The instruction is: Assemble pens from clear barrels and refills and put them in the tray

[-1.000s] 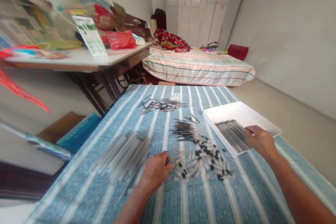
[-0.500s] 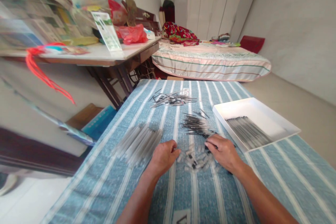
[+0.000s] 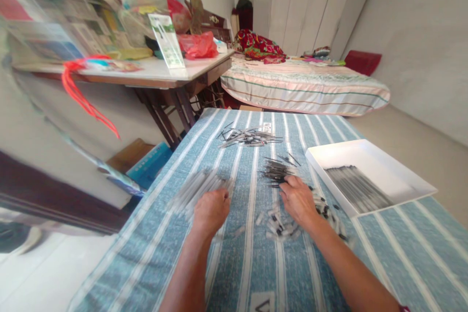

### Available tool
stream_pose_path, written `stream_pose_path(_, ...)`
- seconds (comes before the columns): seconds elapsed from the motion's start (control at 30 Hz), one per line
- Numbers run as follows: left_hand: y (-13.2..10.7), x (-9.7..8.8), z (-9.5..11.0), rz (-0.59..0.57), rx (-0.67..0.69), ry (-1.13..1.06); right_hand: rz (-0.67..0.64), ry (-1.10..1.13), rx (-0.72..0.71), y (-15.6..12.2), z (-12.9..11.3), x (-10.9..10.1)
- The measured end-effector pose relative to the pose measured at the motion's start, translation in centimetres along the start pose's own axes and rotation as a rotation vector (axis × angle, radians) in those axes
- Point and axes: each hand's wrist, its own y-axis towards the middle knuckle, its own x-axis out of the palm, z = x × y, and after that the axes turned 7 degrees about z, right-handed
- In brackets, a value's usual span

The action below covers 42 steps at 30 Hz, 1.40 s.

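Note:
My left hand point(image 3: 212, 210) is closed at the near right edge of a pile of translucent pen barrels point(image 3: 197, 186); what its curled fingers hold, if anything, is hidden. My right hand point(image 3: 298, 200) pinches at the near edge of a bunch of thin black pen refills point(image 3: 276, 169), its fingertips on their ends. Just below it lies a heap of small whitish pen caps point(image 3: 281, 229), a few with black parts. More small black-and-white pieces point(image 3: 329, 212) lie beyond my right wrist.
A white box point(image 3: 405, 180) at the right holds a row of dark-filled pens point(image 3: 356, 185). Farther back is a loose pile of thin pen parts point(image 3: 250, 136) on the striped cloth point(image 3: 241, 263). A cluttered side table point(image 3: 164, 70) stands at the left, a bed point(image 3: 303, 83) behind.
My right hand has moved from the caps up to the black refills. My left hand has shifted left to the barrels. The view has turned slightly left.

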Motion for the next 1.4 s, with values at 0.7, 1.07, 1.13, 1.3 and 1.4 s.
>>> stream_pose_path(0.7, -0.8, 0.3, 1.6, -0.074, 0.156, 0.050, 0.049, 0.040, -0.066, 0.7, 0.0, 1.2)
stream_pose_path(1.07, -1.0, 0.2, 2.3, -0.009, 0.202, -0.623, 0.309, 0.417, -0.237, 0.0, -1.0, -0.8)
stream_pose_path(1.13, -1.2, 0.2, 2.5, -0.030, 0.217, -0.691, 0.321, 0.420, -0.250, 0.1, -1.3, -1.4)
stream_pose_path(1.3, -1.4, 0.6, 2.7, -0.056, 0.251, -0.774, 0.333, 0.394, -0.264, 0.5, -1.4, -2.4)
stream_pose_path(1.4, -1.4, 0.7, 2.7, -0.053, 0.257, -0.797, 0.329, 0.381, -0.279, 0.7, -1.5, -2.6)
